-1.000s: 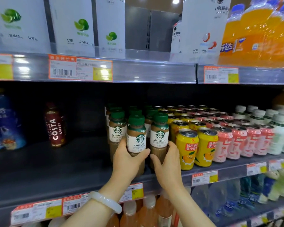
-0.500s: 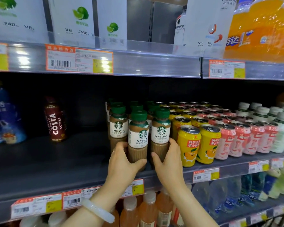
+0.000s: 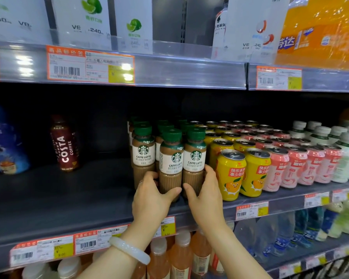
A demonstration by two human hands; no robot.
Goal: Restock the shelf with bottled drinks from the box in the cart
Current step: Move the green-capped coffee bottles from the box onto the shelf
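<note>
While both hands work at the front of the middle shelf (image 3: 69,198), the head view shows two Caffe Latte bottles being settled into place. The left hand (image 3: 151,200) curls round the lower body of the front centre bottle (image 3: 170,166), thumb across its front and fingers wrapped behind. The right hand (image 3: 207,196) grips the neighbouring bottle (image 3: 194,164) the same way, its fingers squeezed between that bottle and the yellow cans (image 3: 230,174) just beside it. Both bottles appear to stand upright near the shelf's front edge, with more green-capped bottles (image 3: 143,156) packed behind and to the left. A white bangle (image 3: 129,249) sits on the left wrist. Farther left, well apart, stands a lone Costa bottle (image 3: 66,143).

The box and cart are out of view.

As a judgement, the main risk lies on the right: fingers wedged against the cans could drag or tip the nearest one when withdrawn. The front bottles also stand close to the lip, so a careless release or a nudge from the bangle could topple them forward off the shelf.
</note>
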